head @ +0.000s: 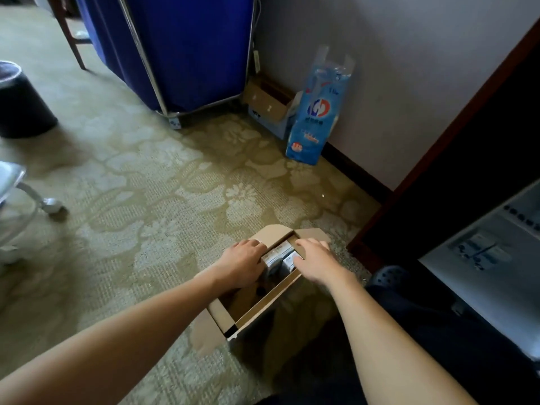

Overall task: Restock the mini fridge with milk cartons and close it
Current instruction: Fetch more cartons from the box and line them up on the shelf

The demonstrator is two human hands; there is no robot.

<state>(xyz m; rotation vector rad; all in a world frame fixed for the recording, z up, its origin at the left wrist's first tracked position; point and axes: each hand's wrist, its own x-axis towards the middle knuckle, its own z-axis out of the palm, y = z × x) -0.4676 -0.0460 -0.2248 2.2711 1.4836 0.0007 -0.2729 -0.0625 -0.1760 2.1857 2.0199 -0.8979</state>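
An open cardboard box (264,305) stands on the carpet in front of me. Several grey-white milk cartons (285,252) are packed in its far end, and the near end looks hollow and dark. My left hand (241,263) reaches in from the left, its fingers curled over the top of the leftmost carton. My right hand (317,263) lies on the box's right flap with fingers fairly straight, its thumb touching a carton. The white inner panel of the mini fridge door (491,258) hangs open at the right, in front of a dark cabinet opening (455,176).
A blue fabric cart on a metal frame (187,51) stands behind. A blue plastic pack (317,112) and a small carton box (268,106) lean by the wall. A black bin (20,103) and a wheeled chair base (43,200) sit left. My dark-trousered knee (415,323) is beside the box.
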